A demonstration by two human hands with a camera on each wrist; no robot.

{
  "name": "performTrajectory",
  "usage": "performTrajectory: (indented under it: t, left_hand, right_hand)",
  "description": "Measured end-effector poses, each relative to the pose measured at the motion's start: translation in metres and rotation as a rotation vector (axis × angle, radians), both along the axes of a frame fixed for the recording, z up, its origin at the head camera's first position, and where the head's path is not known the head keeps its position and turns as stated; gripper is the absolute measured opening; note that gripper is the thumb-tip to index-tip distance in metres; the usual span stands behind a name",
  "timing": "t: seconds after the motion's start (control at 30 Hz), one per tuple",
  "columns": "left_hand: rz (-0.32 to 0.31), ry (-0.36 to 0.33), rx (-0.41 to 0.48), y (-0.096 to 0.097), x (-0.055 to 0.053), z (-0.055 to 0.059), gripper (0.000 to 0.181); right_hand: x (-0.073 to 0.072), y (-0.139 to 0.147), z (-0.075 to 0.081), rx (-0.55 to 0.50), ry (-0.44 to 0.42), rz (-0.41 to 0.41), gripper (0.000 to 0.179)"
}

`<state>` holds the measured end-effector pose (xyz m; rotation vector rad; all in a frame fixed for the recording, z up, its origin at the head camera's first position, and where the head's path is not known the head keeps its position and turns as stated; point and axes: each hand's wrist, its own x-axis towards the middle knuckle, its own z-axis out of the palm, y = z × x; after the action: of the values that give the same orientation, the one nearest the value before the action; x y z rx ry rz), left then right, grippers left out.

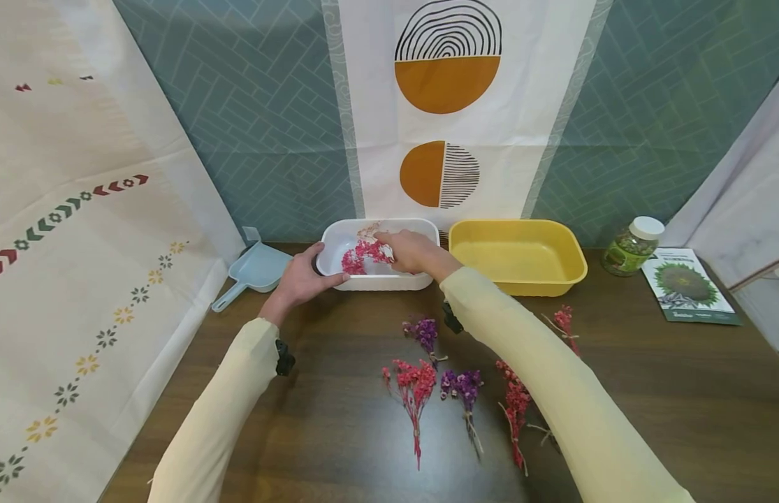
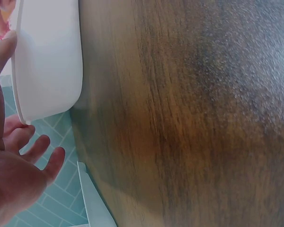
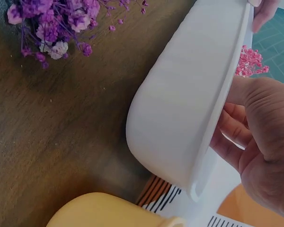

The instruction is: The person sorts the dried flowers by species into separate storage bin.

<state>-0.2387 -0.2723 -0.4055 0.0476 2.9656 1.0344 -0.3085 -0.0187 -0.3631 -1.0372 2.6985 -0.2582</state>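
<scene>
A white plastic tub (image 1: 376,282) stands against the back wall. At its left front corner my left hand (image 1: 301,277) grips the rim, thumb on the front edge and fingers around the left side. The left wrist view shows that thumb (image 2: 4,49) on the rim, with the outer fingers spread off the wall. My right hand (image 1: 414,251) reaches over the tub's right part. Its fingers curl down inside the tub, pinching a bunch of pink dried flowers (image 1: 364,255), whose heads spread leftward over the tub floor. The tub wall partly hides the bunch in the right wrist view.
Immediately right stands a yellow tub (image 1: 521,287). Left lies a light blue dustpan (image 1: 263,269). Purple bunches (image 1: 425,334) and pink bunches (image 1: 416,383) of dried flowers lie in front, some under the right sleeve. A lidded jar (image 1: 628,251) and a sunflower packet (image 1: 691,286) sit at right.
</scene>
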Motion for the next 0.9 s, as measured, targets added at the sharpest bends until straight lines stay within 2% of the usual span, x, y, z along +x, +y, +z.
performTrajectory:
  t: [0.23, 0.47, 0.9]
  left_hand:
    - [0.001, 0.001, 0.005, 0.002, -0.002, -0.001, 0.105]
    - [0.003, -0.004, 0.014, 0.002, -0.002, 0.0, 0.105]
    - [-0.006, -0.008, 0.006, 0.0, 0.0, 0.0, 0.105]
  right_hand:
    - [0.0, 0.004, -0.003, -0.025, -0.007, -0.008, 0.079]
    - [0.001, 0.01, 0.001, -0.094, -0.027, -0.007, 0.081]
    - [0.014, 0.03, 0.013, -0.258, 0.018, 0.111, 0.071]
